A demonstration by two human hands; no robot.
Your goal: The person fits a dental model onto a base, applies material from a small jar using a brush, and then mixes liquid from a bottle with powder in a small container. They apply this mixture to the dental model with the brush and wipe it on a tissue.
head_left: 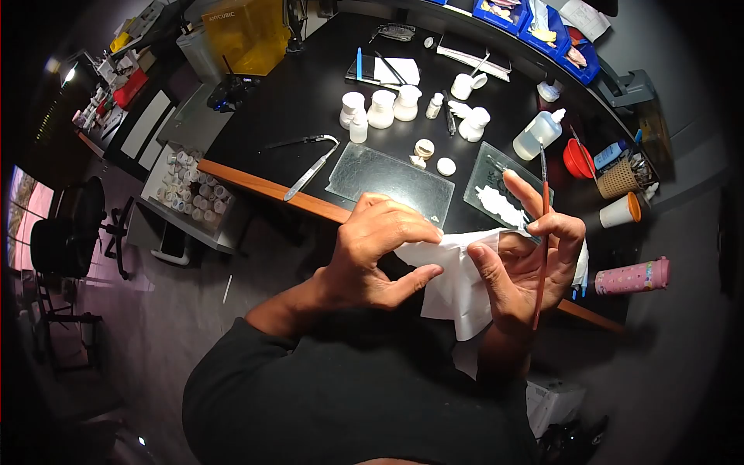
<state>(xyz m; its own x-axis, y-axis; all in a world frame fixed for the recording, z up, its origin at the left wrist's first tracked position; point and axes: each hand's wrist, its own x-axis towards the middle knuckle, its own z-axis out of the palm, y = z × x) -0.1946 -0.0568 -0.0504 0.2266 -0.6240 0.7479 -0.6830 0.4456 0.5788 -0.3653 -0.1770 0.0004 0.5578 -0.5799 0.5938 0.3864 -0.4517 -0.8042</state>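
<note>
My right hand (535,260) is closed around a thin brush (545,190) with a red-brown handle, its tip pointing up and away from me. A white tissue (457,279) hangs from the same hand, draped beside the thumb and down over my lap. My left hand (380,252) is curved, with thumb and index finger apart. Its index fingertip is right at the tissue's upper edge. Just beyond the hands lie a bare glass plate (387,182) and a second glass plate (484,169) with white paste (500,205) on it.
White bottles (380,108) stand at the back, near a small round lid (446,166). Curved tweezers (310,174) lie left. Along the right are a clear bottle (538,134), a red bowl (578,158), a cup (620,210) and a pink flask (632,276). A drawer (182,217) holds several jars.
</note>
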